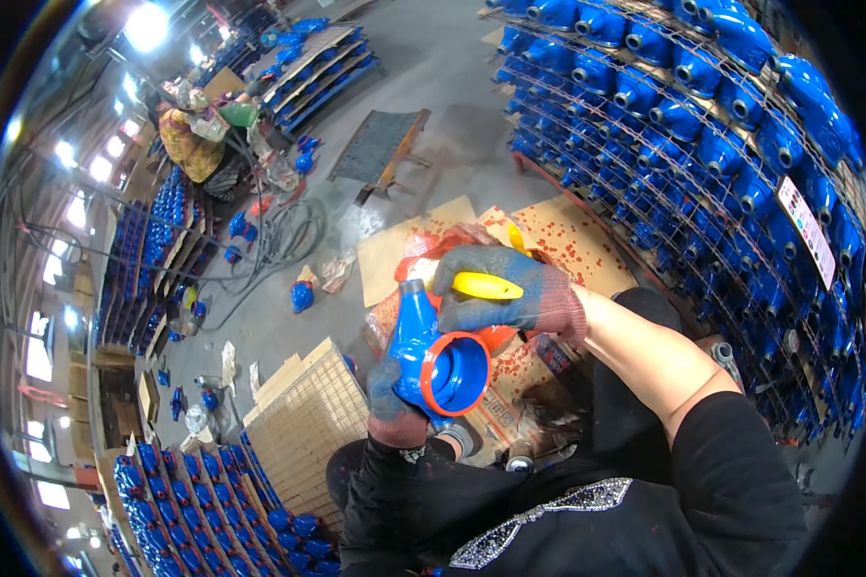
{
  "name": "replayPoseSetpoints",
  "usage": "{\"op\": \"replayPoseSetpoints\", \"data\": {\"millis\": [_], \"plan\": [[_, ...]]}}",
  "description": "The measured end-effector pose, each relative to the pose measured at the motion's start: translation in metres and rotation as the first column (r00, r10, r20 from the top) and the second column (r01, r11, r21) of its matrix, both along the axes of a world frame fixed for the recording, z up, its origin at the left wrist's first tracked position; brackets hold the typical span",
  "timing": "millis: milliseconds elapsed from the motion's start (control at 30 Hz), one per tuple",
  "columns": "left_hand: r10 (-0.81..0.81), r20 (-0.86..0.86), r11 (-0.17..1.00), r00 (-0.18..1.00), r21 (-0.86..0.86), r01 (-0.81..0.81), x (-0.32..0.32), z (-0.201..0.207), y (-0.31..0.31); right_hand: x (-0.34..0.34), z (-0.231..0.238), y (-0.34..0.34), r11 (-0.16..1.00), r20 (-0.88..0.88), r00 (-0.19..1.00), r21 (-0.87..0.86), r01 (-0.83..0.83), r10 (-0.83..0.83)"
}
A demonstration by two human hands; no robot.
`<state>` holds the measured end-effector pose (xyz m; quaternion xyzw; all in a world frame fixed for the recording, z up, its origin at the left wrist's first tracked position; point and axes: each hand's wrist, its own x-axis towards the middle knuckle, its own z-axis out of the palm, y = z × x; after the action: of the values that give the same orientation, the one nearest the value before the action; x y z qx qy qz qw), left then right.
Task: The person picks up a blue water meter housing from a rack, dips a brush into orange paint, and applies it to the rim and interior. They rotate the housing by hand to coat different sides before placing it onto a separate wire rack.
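My left hand [392, 409], in a dark grey glove, grips a blue metal pipe housing [417, 322] from its lower left side. The housing is tilted, its threaded neck pointing up and its wide round mouth facing me. Glossy red paint coats the rim [488, 370] of that mouth. Just above it, my gloved right hand [515, 288] is closed round a yellow-handled brush [488, 286]; the brush's working end is hidden behind the fingers and housing. A second yellow handle [518, 238] shows beyond the right hand, beside crumpled red-stained plastic [462, 236].
Red-spattered cardboard [573, 236] covers the floor ahead. Wire racks of blue housings [664, 106] rise at right; more stacked housings [202, 500] stand lower left. A low bench [380, 146] is farther off. Cables [279, 240] lie left, near another person [191, 144] at work.
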<state>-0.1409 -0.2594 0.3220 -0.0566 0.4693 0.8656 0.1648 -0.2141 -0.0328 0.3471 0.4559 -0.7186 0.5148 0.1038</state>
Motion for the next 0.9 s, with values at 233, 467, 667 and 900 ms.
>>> {"op": "replayPoseSetpoints", "data": {"millis": [233, 467, 667, 900], "plan": [[0.082, -0.095, 0.996, 0.992, -0.022, -0.084, -0.001, 0.014, 0.004, -0.015, -0.026, -0.006, 0.974, 0.097, 0.969, 0.025, 0.225, -0.226], [0.381, -0.089, 0.923, 0.92, 0.099, -0.372, -0.027, 0.008, -0.028, -0.032, -0.042, -0.012, 0.878, 0.039, 0.929, 0.345, 0.333, -0.367], [0.356, -0.019, 0.832, 0.934, 0.461, -0.308, -0.034, 0.018, -0.053, -0.052, -0.082, -0.043, 0.873, 0.247, 0.878, 0.385, 0.3, -0.41], [0.32, 0.047, 0.798, 0.946, 0.525, -0.296, -0.036, 0.008, -0.069, -0.069, -0.125, -0.065, 0.62, 0.157, 0.874, 0.761, 0.189, -0.46]]}}
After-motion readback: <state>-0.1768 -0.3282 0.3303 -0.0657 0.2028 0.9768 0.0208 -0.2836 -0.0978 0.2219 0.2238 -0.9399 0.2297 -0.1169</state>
